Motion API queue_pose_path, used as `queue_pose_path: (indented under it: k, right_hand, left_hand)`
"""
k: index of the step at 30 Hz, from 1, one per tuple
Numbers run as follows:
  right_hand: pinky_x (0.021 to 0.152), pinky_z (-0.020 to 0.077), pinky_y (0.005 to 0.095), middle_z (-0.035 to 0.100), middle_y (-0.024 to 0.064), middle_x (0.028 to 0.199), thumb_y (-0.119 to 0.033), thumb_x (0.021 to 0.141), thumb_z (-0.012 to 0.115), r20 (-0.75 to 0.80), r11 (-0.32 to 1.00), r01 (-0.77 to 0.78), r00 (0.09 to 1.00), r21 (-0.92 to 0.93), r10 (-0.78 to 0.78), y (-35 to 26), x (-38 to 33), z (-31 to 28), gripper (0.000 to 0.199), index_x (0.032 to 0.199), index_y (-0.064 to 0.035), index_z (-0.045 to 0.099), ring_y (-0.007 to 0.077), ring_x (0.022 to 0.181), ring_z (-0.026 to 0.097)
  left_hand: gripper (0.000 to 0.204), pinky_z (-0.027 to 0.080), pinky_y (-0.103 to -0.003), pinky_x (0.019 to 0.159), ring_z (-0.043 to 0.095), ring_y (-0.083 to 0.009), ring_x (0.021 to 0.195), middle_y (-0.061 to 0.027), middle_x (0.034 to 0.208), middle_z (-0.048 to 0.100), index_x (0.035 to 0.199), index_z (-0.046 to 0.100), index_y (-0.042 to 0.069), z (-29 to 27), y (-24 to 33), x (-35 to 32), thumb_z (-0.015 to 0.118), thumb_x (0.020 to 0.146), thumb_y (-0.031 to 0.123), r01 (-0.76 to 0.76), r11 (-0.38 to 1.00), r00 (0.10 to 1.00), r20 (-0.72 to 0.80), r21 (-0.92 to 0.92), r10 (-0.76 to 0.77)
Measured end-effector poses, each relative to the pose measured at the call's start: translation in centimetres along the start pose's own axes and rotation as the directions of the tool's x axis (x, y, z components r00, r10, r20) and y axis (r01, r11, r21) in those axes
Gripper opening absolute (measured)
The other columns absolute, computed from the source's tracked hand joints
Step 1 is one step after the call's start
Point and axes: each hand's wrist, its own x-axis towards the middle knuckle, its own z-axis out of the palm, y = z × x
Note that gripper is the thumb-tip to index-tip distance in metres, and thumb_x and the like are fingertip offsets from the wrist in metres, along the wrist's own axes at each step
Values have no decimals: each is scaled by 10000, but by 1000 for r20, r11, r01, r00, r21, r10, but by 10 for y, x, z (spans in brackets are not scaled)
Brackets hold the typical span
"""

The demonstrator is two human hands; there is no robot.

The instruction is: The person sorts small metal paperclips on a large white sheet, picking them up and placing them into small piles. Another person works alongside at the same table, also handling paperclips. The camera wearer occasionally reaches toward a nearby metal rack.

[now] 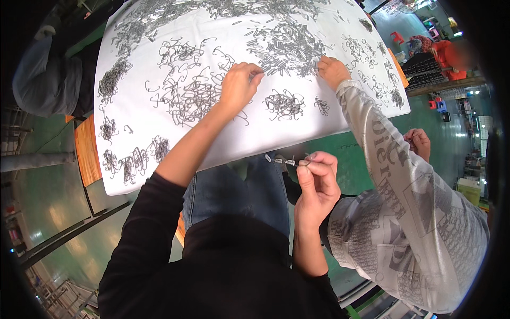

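My left hand is over the white-covered table, between a loose heap of wire S-hooks and a pile of small oblong metal links. Its thumb and fingers are curled together; whatever they may hold is too small to make out. Below the table's near edge, my right hand pinches one end of a short chain of metal links between thumb and forefinger. The chain stretches out leftward above my lap.
A co-worker in a grey patterned sleeve sits at my right, one hand at the link pile's edge and the other hand beyond the table. Smaller hook clusters lie along the near edge. Another person is at the far left.
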Motion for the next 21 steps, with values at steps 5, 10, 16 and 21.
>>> queue_pose_path:
  k: [5,10,16,21]
  right_hand:
    - [790,440,261,543,66,1005,12,787,736,-8,1000,-23,1000,-20,22,3,-4,-11,112,885,-2,683,143,884,526]
    - [778,442,259,548,71,988,13,782,739,-7,998,-32,999,-61,31,5,-16,-19,117,885,-4,686,137,859,531]
    - [739,450,262,557,72,964,20,767,746,14,994,22,1000,-105,-20,17,-29,-18,120,873,-7,697,145,829,545]
    - [709,462,267,560,75,950,20,759,754,87,979,101,992,-180,-87,32,-36,-8,126,871,-13,706,158,814,556]
  left_hand:
    - [199,511,-383,758,646,-281,859,-106,886,689,873,713,74,39,-13,36,728,784,252,53,957,994,78,285,-79]
    - [142,521,-382,753,668,-281,854,-136,875,705,890,703,76,38,-12,46,696,800,186,85,952,974,175,296,-141]
    - [161,526,-327,731,659,-209,799,-89,844,701,964,699,58,-8,8,-5,681,849,169,223,963,965,173,-152,-196]
    - [151,472,-215,677,598,-61,768,-21,876,684,982,671,10,-62,66,-87,692,879,118,494,702,851,450,-514,-269]
